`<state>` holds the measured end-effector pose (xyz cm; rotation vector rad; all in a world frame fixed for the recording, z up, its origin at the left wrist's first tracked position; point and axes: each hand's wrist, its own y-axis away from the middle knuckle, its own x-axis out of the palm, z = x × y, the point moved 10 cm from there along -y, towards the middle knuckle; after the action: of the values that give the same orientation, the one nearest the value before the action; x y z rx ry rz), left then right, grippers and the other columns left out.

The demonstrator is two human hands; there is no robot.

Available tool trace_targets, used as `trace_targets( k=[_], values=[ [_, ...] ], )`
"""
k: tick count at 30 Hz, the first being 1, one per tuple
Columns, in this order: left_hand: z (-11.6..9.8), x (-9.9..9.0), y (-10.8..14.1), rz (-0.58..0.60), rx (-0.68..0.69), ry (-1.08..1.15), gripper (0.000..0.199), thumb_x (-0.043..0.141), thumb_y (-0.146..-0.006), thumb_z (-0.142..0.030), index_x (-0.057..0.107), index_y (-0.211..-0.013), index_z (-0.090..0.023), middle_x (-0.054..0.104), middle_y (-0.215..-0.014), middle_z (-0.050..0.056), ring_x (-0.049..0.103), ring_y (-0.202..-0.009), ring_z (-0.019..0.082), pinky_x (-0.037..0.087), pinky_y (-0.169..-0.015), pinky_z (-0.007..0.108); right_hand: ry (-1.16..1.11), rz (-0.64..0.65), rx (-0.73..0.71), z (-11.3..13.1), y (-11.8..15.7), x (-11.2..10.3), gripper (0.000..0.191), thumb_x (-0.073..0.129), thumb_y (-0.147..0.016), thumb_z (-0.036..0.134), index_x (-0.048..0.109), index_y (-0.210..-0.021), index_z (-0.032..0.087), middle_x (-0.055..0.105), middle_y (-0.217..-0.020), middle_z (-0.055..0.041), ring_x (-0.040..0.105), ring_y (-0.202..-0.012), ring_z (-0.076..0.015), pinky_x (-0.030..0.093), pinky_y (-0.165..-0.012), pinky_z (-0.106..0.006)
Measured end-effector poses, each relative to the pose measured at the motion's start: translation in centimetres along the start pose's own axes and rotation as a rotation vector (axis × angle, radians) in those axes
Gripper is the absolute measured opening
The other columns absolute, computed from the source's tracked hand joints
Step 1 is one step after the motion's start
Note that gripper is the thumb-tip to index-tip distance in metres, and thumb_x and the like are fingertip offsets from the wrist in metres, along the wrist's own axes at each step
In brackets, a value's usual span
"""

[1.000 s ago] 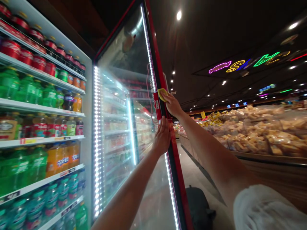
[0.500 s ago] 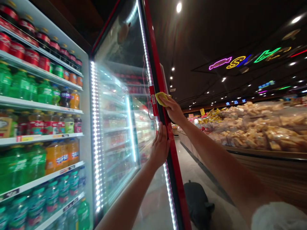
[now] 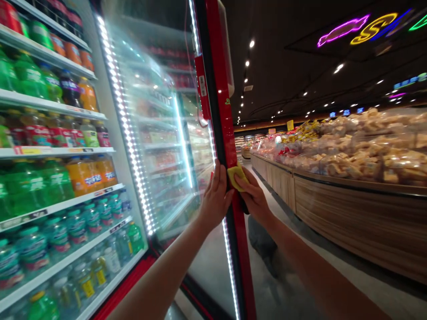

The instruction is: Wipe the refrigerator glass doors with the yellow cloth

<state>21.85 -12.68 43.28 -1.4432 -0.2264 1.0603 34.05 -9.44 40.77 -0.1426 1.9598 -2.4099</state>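
A glass cooler door (image 3: pixel 229 133) with a red and black frame stands swung open ahead of me. My left hand (image 3: pixel 215 200) lies against the inner edge of that frame, fingers stretched upward. On the red outer edge, my right hand (image 3: pixel 255 195) presses a yellow cloth (image 3: pixel 237 177), its fingers closed over it. The two hands are close together at nearly the same height. Above them, a red lock box (image 3: pixel 202 86) with a small label is fixed to the inner frame.
Shelves of bottled drinks (image 3: pixel 56 175) fill the lit cooler on the left. To the right runs a curved wooden display counter (image 3: pixel 350 213) piled with bagged food (image 3: pixel 360 155). A dark rounded object (image 3: pixel 262 238), blurred, is on the floor behind the door.
My right hand has slid the yellow cloth down the door's red edge, from beside the lock box to left-hand level. My left hand remains on the frame. The view has tilted down.
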Motion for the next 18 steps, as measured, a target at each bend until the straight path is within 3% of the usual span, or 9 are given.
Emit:
trace_targets(
  k=[4,9,14,18],
  values=[
    [-0.4,-0.4,2.8,-0.003,-0.080,0.051,0.084,0.046,-0.104,-0.024,-0.013,-0.164,-0.030,-0.009,-0.173,0.012,0.016,-0.158,0.027,0.034,-0.125,0.043,-0.164,-0.131,0.189,-1.9,3.0,0.4,0.040,0.065,-0.094,0.026,0.069,-0.131,0.041,0.061,-0.148,0.0038,0.055,-0.139,-0.0234,0.040,-0.124,-0.049],
    [-1.4,-0.9,2.9,-0.025,-0.118,0.123,0.081,0.042,-0.105,-0.020,-0.013,-0.163,-0.032,-0.010,-0.173,0.009,0.011,-0.159,0.024,0.029,-0.127,0.041,-0.319,-0.201,0.349,-2.4,3.7,0.9,0.041,0.070,-0.087,0.022,0.074,-0.123,0.040,0.067,-0.141,0.0055,0.058,-0.137,-0.0249,0.036,-0.125,-0.054],
    [-2.2,-3.3,3.8,-0.016,-0.150,0.173,0.078,0.040,-0.106,-0.019,-0.011,-0.164,-0.030,-0.008,-0.174,0.010,0.010,-0.159,0.024,0.028,-0.128,0.040,-0.322,-0.192,0.382,0.0,4.3,2.4,0.042,0.071,-0.087,0.023,0.073,-0.126,0.040,0.065,-0.143,0.0056,0.056,-0.139,-0.0256,0.036,-0.125,-0.054],
    [-2.9,-7.1,5.4,-0.015,-0.144,0.151,0.076,0.037,-0.106,-0.019,-0.011,-0.164,-0.027,-0.010,-0.174,0.011,0.007,-0.159,0.024,0.026,-0.128,0.039,-0.287,-0.193,0.377,3.2,5.1,4.9,0.040,0.071,-0.087,0.024,0.074,-0.124,0.039,0.065,-0.143,0.0051,0.056,-0.139,-0.0260,0.035,-0.126,-0.053]
  ],
)
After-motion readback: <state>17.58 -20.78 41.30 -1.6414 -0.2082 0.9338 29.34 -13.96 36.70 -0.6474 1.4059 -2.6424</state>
